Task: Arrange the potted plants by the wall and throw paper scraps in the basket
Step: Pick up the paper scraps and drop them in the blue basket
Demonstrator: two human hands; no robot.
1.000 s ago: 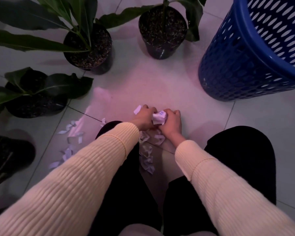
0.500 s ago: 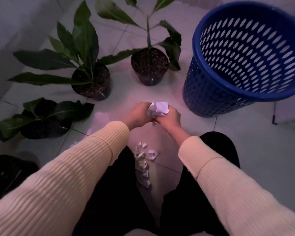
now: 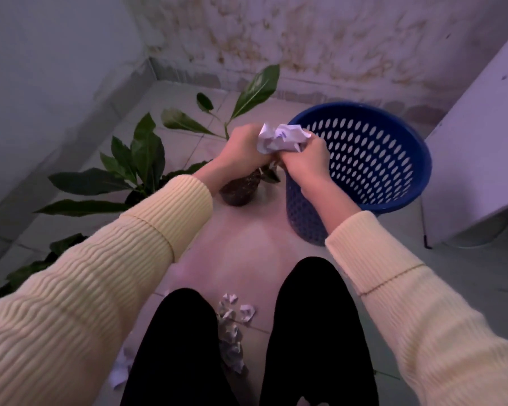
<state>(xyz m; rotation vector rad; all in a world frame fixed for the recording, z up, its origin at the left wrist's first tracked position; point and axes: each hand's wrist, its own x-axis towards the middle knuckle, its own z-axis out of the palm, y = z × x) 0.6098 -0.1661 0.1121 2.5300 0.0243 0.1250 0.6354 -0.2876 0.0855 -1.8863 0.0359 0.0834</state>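
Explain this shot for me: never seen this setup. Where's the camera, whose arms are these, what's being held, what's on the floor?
There is no robot here. A camera on a person's head looks down at their own arms in cream sleeves. The left hand and right hand together grip a crumpled paper wad, raised at the near rim of the blue basket. On the tiled floor stand potted plants towards the wall, and loose paper scraps lie between the person's dark-trousered legs.

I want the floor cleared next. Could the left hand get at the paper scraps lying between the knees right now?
Probably not yet: the left hand and right hand are both clutching the paper wad up by the basket. The scraps themselves lie uncovered.
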